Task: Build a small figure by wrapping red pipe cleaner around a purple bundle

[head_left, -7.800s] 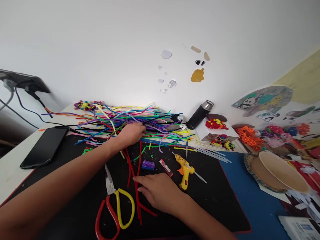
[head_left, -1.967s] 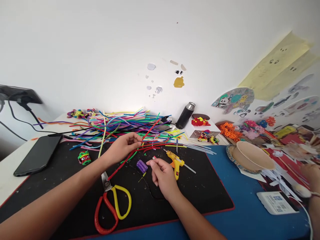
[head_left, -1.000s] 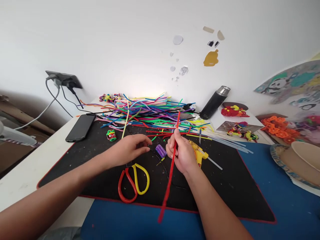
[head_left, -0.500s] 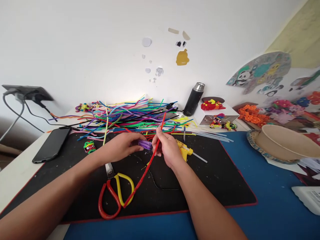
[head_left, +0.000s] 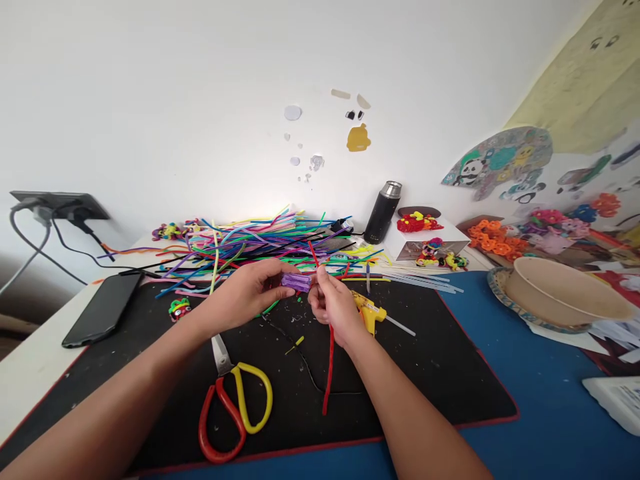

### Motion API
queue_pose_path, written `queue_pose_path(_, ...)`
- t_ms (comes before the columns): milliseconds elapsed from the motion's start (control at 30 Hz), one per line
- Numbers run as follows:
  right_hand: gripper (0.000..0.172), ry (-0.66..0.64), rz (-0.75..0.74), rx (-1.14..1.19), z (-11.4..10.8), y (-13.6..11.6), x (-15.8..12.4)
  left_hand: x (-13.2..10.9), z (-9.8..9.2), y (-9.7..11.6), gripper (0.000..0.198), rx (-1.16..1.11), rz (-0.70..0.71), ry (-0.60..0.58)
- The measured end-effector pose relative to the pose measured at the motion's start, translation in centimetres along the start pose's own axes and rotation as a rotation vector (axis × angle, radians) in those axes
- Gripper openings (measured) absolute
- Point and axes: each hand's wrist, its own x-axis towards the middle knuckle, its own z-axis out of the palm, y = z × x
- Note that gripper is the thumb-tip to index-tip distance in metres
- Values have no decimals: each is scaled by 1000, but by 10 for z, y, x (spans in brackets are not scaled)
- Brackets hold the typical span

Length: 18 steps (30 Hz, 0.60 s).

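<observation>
Between the thumb and fingers of my left hand [head_left: 250,293] is a purple bundle of folded pipe cleaners [head_left: 296,282], its free end pointing right. My right hand [head_left: 335,303] pinches a long red pipe cleaner [head_left: 330,373]; a short end sticks up past the thumb and the long tail hangs below the hand. The fingertips of my right hand come close to the bundle's right end; whether they touch cannot be made out. Scissors [head_left: 236,400] with one red and one yellow handle lie on the black mat [head_left: 430,387], below my left hand.
A heap of coloured pipe cleaners [head_left: 260,240] lies along the wall. Right of my hands is a yellow glue gun [head_left: 369,312]. A phone [head_left: 104,308] lies left, a black flask [head_left: 383,213] stands behind, and a bowl [head_left: 565,290] sits right. A small figure [head_left: 180,309] is on the mat.
The red pipe cleaner has swung from a slant down to the left to nearly upright. The purple bundle shows more fully between my hands. The view has tilted slightly upward.
</observation>
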Motion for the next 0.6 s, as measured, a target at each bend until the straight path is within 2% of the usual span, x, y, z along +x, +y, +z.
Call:
queue_pose_path(133,64,-88,1,-60,5,5,-4,0,1,1,30,37,10,1)
queue_pose_path(233,62,-101,-19,-89,6,8,-5,2,4,1,31,17,-15,6)
queue_pose_path(467,59,-104,13,-32,8,5,-7,2,8,3,44,-416,-120,-27)
queue_pose_path(600,58,-122,30,-37,12,5,-11,2,7,6,46,-536,-187,-10)
